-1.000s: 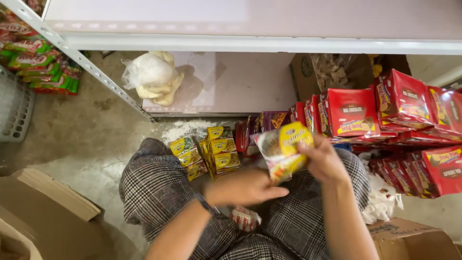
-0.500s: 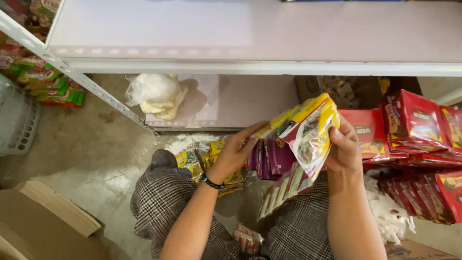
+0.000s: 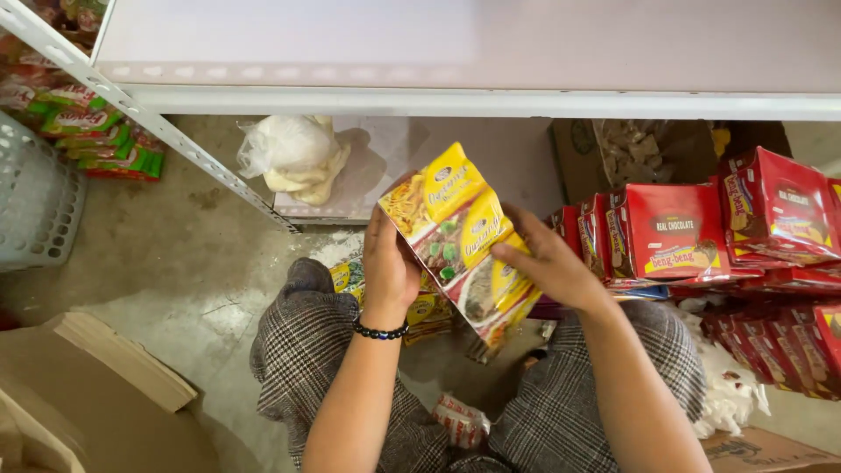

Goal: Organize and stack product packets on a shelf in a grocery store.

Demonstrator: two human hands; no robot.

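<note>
Two hands are clamping one stack of yellow packets (image 3: 460,241), lifted since a second ago from lap level to just under the white shelf (image 3: 473,101); the stack is now fanning and tilting rightward, so the person seems to be squaring it up. Left hand (image 3: 388,267) is gripping the stack's left edge, fingers wrapped behind, thumb in front. Right hand (image 3: 547,263) is pressing on the lower right face, fingers together and flat. More yellow packets (image 3: 350,276) are lying on the floor by the knees. Red boxes (image 3: 670,232) are standing in rows at right. A white bag (image 3: 293,158) is sitting under the shelf. Green-and-red packs (image 3: 92,131) are stacking at far left beside a grey basket (image 3: 35,206).
</note>
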